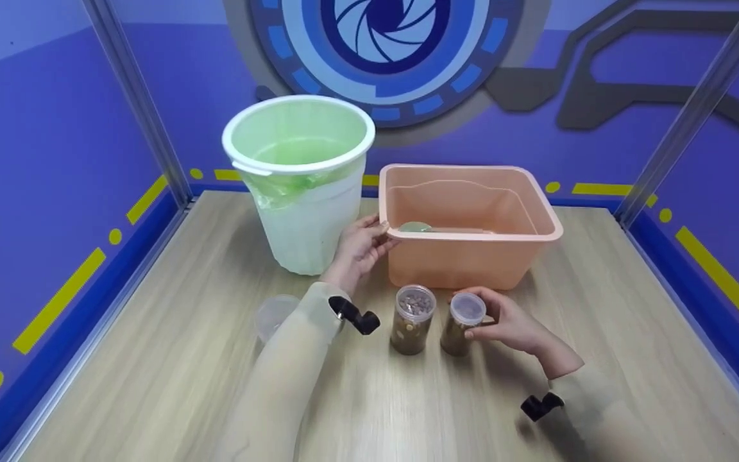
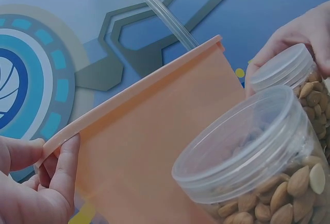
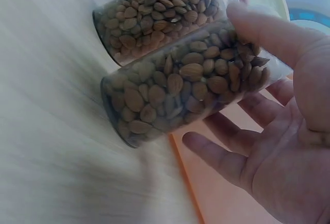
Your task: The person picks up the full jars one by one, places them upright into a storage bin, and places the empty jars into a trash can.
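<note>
My left hand (image 1: 358, 249) pinches the front left corner of the rim of an orange plastic bin (image 1: 466, 263); thumb and fingers lie on either side of it in the left wrist view. My right hand (image 1: 514, 324) grips a clear jar of almonds (image 3: 180, 82) near its top, thumb on one side and fingers on the other. That jar has a translucent lid (image 1: 468, 308) on and stands upright on the table. Just left of it stands a second almond jar (image 1: 410, 330), its top uncovered. A pale green, round-ended utensil (image 1: 416, 227) lies inside the bin.
A tall white bucket (image 1: 308, 224) with a green bag liner (image 1: 299, 151) stands at the back left, close to my left hand. A loose translucent lid (image 1: 274, 314) lies on the wooden table (image 1: 170, 359), partly behind my left sleeve. Blue walls (image 1: 42, 160) enclose the table.
</note>
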A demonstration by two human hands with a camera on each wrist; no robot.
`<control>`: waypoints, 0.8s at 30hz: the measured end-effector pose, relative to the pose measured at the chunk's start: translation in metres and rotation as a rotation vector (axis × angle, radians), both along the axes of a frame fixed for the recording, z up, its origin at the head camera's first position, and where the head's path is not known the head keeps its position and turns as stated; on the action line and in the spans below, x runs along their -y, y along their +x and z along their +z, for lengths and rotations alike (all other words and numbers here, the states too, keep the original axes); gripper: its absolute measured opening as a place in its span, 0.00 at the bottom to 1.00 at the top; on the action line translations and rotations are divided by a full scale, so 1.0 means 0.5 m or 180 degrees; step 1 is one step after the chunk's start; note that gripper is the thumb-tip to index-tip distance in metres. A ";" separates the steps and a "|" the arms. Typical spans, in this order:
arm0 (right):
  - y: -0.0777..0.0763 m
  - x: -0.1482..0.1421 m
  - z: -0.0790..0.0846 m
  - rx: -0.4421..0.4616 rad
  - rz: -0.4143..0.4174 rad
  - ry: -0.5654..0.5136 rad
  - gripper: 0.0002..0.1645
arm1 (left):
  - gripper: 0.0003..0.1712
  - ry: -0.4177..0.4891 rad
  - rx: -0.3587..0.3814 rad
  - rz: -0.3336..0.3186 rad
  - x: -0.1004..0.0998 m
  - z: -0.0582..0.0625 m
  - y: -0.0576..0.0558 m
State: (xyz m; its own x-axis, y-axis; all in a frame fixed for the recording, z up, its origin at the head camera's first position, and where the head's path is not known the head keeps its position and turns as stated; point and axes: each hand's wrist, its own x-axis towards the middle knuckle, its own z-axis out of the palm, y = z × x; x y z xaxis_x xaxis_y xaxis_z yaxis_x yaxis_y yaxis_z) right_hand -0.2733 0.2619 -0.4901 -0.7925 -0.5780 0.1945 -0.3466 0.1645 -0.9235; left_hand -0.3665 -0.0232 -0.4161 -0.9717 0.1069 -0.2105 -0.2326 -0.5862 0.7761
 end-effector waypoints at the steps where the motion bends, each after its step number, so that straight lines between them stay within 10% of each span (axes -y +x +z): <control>1: 0.000 0.001 0.000 -0.0001 -0.0032 0.0003 0.35 | 0.26 0.0003 -0.0010 0.0000 0.000 0.000 0.000; 15: 0.003 -0.002 0.020 -0.0062 -0.0015 -0.0159 0.36 | 0.26 -0.0012 -0.0032 0.0016 -0.003 -0.002 0.002; 24: -0.003 0.000 0.189 -0.0432 -0.0339 -0.0555 0.35 | 0.26 0.0032 -0.0013 0.0016 -0.001 0.000 0.001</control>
State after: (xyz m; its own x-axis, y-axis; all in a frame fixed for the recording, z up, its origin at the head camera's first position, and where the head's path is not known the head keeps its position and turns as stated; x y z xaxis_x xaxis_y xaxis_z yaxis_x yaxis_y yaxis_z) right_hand -0.2747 0.2619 -0.3953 -0.8069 -0.4409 0.3930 -0.4588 0.0489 -0.8872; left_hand -0.3660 -0.0228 -0.4160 -0.9731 0.1042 -0.2053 -0.2264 -0.5951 0.7711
